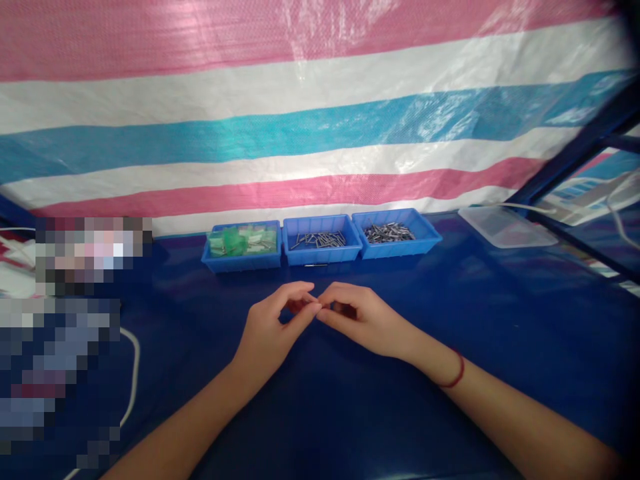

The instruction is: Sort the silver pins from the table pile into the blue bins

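My left hand (277, 320) and my right hand (367, 317) meet fingertip to fingertip above the blue table (320, 413). Both are closed in a pinch; whatever sits between the fingertips is too small to make out. Beyond them three blue bins stand in a row. Small green and clear packets fill the left bin (245, 262). Loose metal pins lie in the middle bin (323, 255), and a denser heap of small metal pieces is in the right bin (400, 249). One thin metal pin (316, 265) rests on the table just in front of the middle bin.
A translucent plastic lid (507, 227) lies at the back right. A white cable (135, 367) curves over the table at the left, beside a blurred-out area. Striped plastic sheeting (300, 140) hangs behind the bins, with a dark blue frame at the right.
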The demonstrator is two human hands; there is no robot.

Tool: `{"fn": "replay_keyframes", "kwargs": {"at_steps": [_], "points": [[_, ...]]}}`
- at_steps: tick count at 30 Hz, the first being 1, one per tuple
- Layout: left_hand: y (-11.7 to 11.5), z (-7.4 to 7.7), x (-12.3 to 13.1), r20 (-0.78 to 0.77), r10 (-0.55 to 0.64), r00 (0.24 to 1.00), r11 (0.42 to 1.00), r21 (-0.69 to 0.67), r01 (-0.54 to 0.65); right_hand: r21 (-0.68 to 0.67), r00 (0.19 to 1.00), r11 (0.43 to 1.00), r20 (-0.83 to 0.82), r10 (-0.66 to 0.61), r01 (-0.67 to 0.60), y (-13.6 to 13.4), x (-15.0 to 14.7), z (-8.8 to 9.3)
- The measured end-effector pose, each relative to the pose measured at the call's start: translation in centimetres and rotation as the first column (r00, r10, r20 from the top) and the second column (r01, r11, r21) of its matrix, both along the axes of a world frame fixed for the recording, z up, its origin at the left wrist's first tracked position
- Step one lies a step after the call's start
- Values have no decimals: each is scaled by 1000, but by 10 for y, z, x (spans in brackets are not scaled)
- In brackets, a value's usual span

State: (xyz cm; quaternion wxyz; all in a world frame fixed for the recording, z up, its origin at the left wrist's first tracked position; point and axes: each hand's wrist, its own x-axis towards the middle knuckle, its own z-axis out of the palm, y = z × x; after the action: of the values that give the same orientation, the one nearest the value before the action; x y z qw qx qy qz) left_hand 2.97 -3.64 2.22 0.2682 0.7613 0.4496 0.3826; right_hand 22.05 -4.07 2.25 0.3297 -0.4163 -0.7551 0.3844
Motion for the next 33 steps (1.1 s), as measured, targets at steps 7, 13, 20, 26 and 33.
{"fn": "replay_keyframes", "kwargs": {"at_steps": [7, 13, 20, 26, 33], "points": [[4, 2, -1, -12, -29, 999, 999, 21, 30, 0, 999, 1000, -47, -22, 22, -1, -2, 0], [2, 4, -1, 11, -56, 998, 998, 35, 56, -18, 997, 999, -66, -43, 41, -1, -3, -1], [6, 3, -3, -10, -60, 998, 997, 38, 60, 24, 995, 997, -68, -78, 80, 1, -1, -1], [13, -3, -7, -89, -61, 994, 996, 53, 65, 49, 973, 978, -120, -195, 202, 3, 2, -4], [15, -5, -8, -154, -115, 981, 992, 31, 121, 63, 964, 971, -154, -219, 230, -1, 0, 0]]}}
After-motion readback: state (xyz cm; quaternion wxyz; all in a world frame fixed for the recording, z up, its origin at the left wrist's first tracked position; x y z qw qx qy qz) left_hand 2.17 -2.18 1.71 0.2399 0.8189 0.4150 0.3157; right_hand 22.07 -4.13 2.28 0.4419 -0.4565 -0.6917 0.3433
